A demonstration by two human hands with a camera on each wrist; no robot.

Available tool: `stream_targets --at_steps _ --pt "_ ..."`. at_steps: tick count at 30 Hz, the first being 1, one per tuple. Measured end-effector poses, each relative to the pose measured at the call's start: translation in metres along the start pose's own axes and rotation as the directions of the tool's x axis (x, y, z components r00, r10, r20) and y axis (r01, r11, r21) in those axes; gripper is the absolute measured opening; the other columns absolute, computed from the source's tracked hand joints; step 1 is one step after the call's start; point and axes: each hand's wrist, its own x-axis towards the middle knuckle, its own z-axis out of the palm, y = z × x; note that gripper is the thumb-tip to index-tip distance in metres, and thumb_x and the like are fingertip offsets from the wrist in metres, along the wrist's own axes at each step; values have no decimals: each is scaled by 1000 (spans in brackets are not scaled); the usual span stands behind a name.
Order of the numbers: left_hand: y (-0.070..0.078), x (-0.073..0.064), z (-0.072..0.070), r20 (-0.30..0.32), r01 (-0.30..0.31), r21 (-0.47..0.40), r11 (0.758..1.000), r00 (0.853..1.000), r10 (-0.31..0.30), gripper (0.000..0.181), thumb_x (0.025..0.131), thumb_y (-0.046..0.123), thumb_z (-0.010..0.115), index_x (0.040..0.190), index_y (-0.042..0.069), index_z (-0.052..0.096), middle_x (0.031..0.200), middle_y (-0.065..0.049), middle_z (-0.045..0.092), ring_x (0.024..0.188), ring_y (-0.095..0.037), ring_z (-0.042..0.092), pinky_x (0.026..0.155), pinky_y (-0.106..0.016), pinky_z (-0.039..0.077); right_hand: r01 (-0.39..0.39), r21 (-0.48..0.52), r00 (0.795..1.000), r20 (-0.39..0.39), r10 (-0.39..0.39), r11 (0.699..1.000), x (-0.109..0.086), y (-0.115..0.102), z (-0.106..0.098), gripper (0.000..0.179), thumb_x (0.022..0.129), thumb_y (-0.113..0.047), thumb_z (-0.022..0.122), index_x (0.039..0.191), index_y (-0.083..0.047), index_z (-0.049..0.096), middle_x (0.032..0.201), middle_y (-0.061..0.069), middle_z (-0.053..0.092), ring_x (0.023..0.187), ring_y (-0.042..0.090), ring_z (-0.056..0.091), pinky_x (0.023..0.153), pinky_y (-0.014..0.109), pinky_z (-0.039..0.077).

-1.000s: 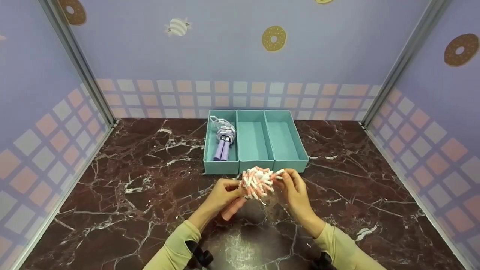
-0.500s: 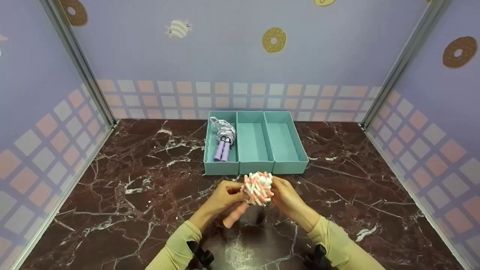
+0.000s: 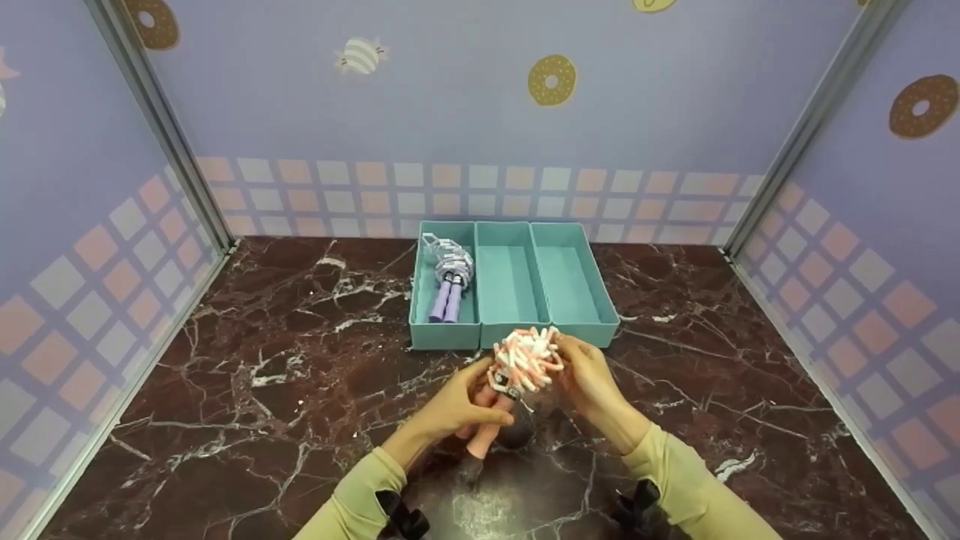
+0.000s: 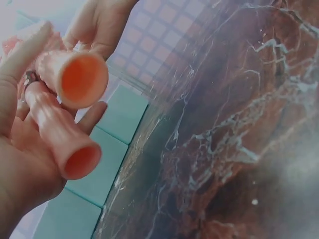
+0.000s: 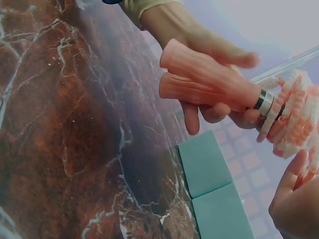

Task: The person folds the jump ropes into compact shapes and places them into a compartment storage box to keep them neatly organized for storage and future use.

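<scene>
Between my hands is a beaded jump rope [image 3: 527,360], its pink and white segments bundled into a ball. Two salmon-pink handles [image 5: 209,74] stick out of it toward me. My left hand [image 3: 454,405] holds the handles, which lie side by side across its fingers; in the right wrist view the thumb stands away from them. In the left wrist view the hollow end of one handle [image 4: 82,162] faces the camera. My right hand [image 3: 592,375] grips the right side of the bundle, its fingertips partly hidden behind the beads.
Behind the hands stands a teal box [image 3: 444,337] with three side-by-side compartments. A purple and white beaded jump rope [image 3: 454,264], with purple handles, lies in the left one. Under everything is a dark red marbled table [image 3: 300,420]. Patterned walls [image 3: 465,97] close in the back and sides.
The right hand has tucked a loose strand into the bundle. The bundle has tilted up and away, and the handles have swung in the left hand so that both now show.
</scene>
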Motion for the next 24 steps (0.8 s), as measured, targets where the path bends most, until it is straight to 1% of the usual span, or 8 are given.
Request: stream_targets --at_steps 2,4,6,8,11,17,20,24 --pt "0 1 1 -8 -11 14 1000 1000 11 88 74 0 81 149 -2 35 134 -23 59 104 -9 65 91 -26 55 7 -4 1000 -21 -7 1000 1 -2 0 21 103 -9 44 93 -4 62 80 0 63 69 5 60 63 17 51" --pt "-1 2 0 -13 -19 13 1000 1000 19 80 75 -5 77 146 -4 39 127 -27 62 97 -10 67 86 -27 57 8 -14 1000 -28 -8 1000 1 -4 0 21 103 -10 44 94 -3 61 80 0 63 69 5 61 63 17 52" --pt "-2 1 -1 -28 -33 29 999 999 33 72 75 -7 74 141 -6 45 119 -28 64 90 -8 68 82 -26 58 1 -31 1000 -28 -2 1000 1 -5 -1 20 103 -10 45 95 -3 62 81 0 64 70 6 62 64 18 52" --pt "-3 1 -3 -40 -53 52 997 998 55 65 76 -8 73 136 -9 49 115 -30 65 88 -8 69 82 -25 58 -15 -41 1000 -17 14 999 1 -5 -3 20 103 -11 46 96 -3 62 81 0 65 72 7 63 65 18 53" --pt "-3 1 -5 -59 -90 104 990 994 97 56 77 -7 71 130 -11 55 113 -33 65 87 -7 68 83 -23 57 -48 -64 998 29 50 997 1 -6 -5 20 103 -12 46 95 -6 63 81 -1 65 71 7 62 65 19 52" --pt "-3 0 -2 -23 -164 74 984 986 166 46 78 -10 66 123 -15 58 107 -43 61 84 -7 70 78 -28 60 -111 -133 980 150 130 985 4 -4 -10 22 101 -10 40 94 -7 60 81 -2 63 72 7 60 66 21 52" --pt "-3 -1 0 -19 -193 111 975 980 196 39 78 -10 67 116 -15 62 102 -42 63 80 -4 68 75 -25 59 -131 -162 967 198 162 978 6 -2 -11 25 101 -11 39 93 -9 63 82 -4 64 74 6 61 67 20 52" --pt "-2 -2 2 -22 -196 184 963 979 204 29 78 -8 69 105 -14 68 95 -37 68 73 -2 65 68 -20 55 -136 -195 956 231 180 971 9 -1 -11 33 103 -13 39 80 -14 63 74 -7 61 66 4 55 60 18 47"
